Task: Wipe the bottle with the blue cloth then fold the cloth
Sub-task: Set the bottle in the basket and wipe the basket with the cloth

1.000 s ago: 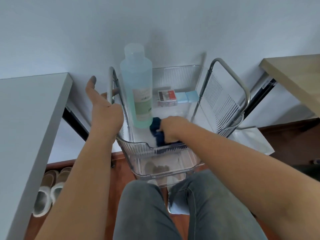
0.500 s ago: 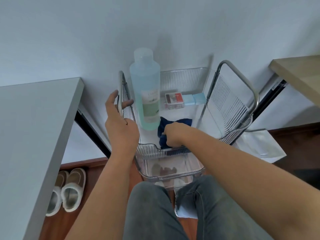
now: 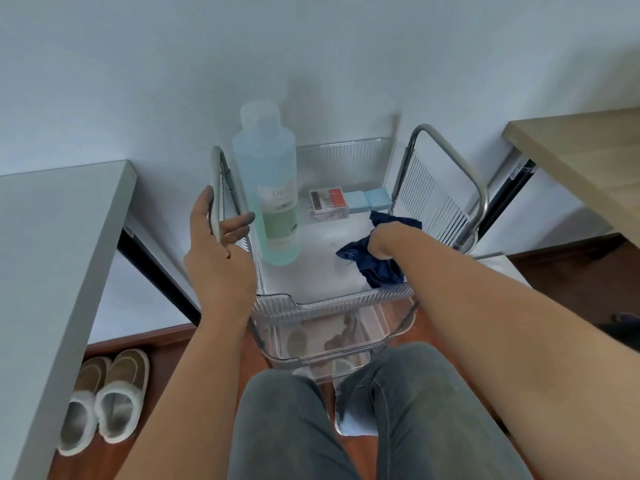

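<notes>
Both hands are seen at the top tray [image 3: 332,299] of a clear plastic cart. A bunched blue cloth [image 3: 375,265] is gripped in the right hand [image 3: 382,242], fingers closed around it, at the right side of the tray floor and just inside the tray's front rim. Part of the cloth is seen sticking up behind the knuckles, the rest spilling out toward the front. The left hand [image 3: 216,258] is held loosely open at the cart's left metal handle [image 3: 216,188], with the thumb on the outer side of the bar and the fingers curled toward the inner side; whether the bar is actually gripped cannot be told.

The bottle [image 3: 272,199] is stood upright in the tray's left part, just beside the left-hand fingers and well apart from the cloth. It is translucent, filled with pale blue liquid, capped, and labelled. At the tray's back wall, right of the bottle, a small red-and-white box [image 3: 327,202] and two light blue blocks [image 3: 367,200] are lined up.

A lower tray [image 3: 332,344] is visible beneath. Left of the cart a grey desk [image 3: 52,271] is seen, with a pair of slippers [image 3: 104,400] on the wooden floor under it. Right of the cart, a wooden desk [image 3: 581,157] is partly shown. Grey-trousered knees [image 3: 346,420] are seen in front of the cart.
</notes>
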